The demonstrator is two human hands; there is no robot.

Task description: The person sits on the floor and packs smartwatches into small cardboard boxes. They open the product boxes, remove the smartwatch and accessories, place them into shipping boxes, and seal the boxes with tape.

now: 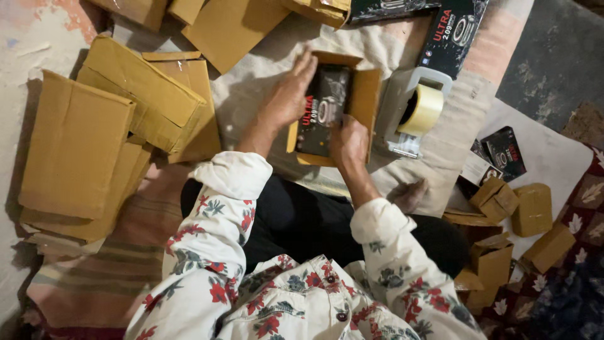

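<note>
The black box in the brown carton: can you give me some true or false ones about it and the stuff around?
1. Both hands touch the black box. True: the left hand lies on its left side and the right hand at its near end.
2. The black box sits in an open brown carton. True.
3. The tape dispenser is left of the carton. False: it stands to the right.
4. The tape roll is blue. False: it is yellowish.
5. Flat brown cartons are stacked at the left. True.
</note>
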